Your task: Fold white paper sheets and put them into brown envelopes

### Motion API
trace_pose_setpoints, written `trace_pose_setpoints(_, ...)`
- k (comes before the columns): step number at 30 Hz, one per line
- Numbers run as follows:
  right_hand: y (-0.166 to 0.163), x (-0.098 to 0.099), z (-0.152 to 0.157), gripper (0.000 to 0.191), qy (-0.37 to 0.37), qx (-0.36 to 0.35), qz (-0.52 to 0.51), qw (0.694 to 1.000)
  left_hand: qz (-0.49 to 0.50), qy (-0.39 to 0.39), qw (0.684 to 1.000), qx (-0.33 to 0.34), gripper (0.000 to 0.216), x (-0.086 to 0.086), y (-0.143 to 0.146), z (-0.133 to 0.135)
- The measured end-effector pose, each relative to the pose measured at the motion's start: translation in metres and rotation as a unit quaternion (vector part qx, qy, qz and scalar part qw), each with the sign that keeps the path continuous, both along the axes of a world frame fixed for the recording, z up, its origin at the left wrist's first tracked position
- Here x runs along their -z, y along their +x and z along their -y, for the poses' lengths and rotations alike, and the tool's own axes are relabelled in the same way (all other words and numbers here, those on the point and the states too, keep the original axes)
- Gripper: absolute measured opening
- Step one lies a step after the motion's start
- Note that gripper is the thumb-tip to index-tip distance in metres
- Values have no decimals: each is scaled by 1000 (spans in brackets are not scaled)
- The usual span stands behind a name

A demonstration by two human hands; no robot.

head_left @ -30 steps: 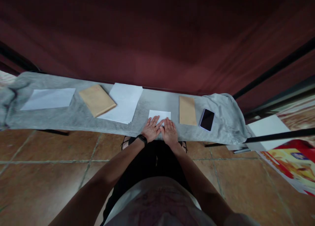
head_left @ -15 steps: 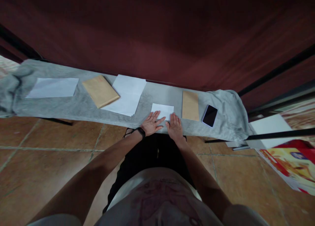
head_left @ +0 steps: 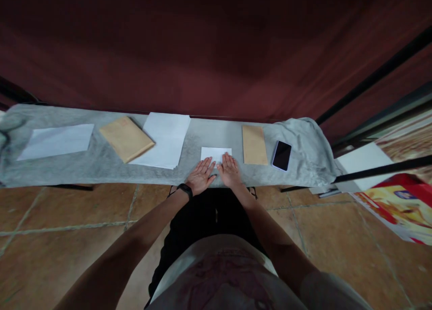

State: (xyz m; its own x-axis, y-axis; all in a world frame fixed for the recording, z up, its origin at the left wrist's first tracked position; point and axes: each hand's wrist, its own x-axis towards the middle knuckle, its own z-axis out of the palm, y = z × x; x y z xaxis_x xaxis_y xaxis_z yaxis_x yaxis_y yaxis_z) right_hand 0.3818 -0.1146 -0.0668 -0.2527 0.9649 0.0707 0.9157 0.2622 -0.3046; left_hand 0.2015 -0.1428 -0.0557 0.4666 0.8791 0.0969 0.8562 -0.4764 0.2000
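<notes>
A small folded-looking white paper (head_left: 216, 152) lies on the grey cloth in front of me, its near part covered by my fingers. My left hand (head_left: 200, 175), with a black band at the wrist, rests flat on its left side, fingers outstretched. On its right side my right hand (head_left: 230, 169) lies flat too, fingers close together and straight. Neither hand grips anything. A brown envelope (head_left: 254, 145) lies just right of the paper, and a phone (head_left: 281, 156) with a dark screen sits beyond it.
Left of my hands, a stack of white sheets (head_left: 168, 137) is partly covered by a pile of brown envelopes (head_left: 126, 139). Another white sheet (head_left: 57, 140) lies farther left. The grey cloth (head_left: 216, 130) covers a narrow table. A red and yellow box (head_left: 401, 202) stands at the lower right.
My view has tilted and shifted slightly. Both hands have stayed flat on the white paper, with the right hand's fingers now reaching a little farther over it.
</notes>
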Motion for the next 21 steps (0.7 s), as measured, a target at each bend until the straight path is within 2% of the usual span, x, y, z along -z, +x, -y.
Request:
trace_pose_setpoints(5, 19, 5, -3, 64, 29, 0, 8, 1000, -6, 1, 999, -39, 72, -1, -9, 7)
trace_pose_setpoints(10, 21, 6, -1, 64, 39, 12, 12, 999, -5, 5, 995, -101, 71, 1, -6, 8)
trace_pose_setpoints(13, 20, 5, -1, 64, 40, 12, 7, 999, -3, -1, 994, -113, 68, -1, 13, -2)
trace_pose_setpoints(17, 21, 4, 0, 59, 37, 17, 1, 999, -3, -55, 995, -78, 67, -3, 47, -25)
trace_pose_setpoints(19, 21, 4, 1, 57, 36, 14, 3, 999, -3, -73, 995, -74, 68, -2, 54, -35)
trace_pose_setpoints(21, 21, 3, 1, 58, 40, 11, 3, 999, -3, -70, 994, -84, 70, 1, 49, -44)
